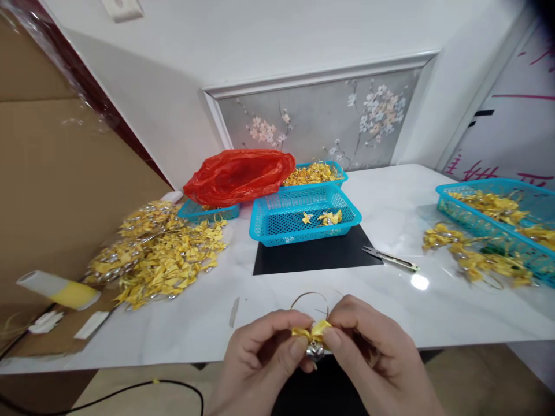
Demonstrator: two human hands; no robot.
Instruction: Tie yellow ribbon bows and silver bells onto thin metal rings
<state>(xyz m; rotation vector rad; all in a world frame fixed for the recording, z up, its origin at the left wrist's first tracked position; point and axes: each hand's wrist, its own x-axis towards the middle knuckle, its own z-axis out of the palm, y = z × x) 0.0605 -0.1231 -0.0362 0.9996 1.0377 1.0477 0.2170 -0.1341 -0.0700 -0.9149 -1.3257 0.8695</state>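
Note:
A yellow ribbon bow [311, 333] with a silver heart-shaped charm [315, 351] hangs between my two hands, close to the table's front edge. My left hand [264, 358] pinches the bow's left loop between thumb and fingers. On the other side, my right hand [375, 352] grips the right loop in the same way. A thin gold cord [310, 293] arches up behind the bow. Beyond my hands, a blue plastic basket [306, 234] holds a few yellow bows [330, 218] and stands partly on a black mat [312, 257].
Thread snips [390, 258] lie right of the mat. A heap of yellow bows [173, 260] covers the table's left. Another blue basket [477, 211] with bows stands at right, loose bows [485, 260] before it. A red plastic bag [238, 176] rests on baskets behind.

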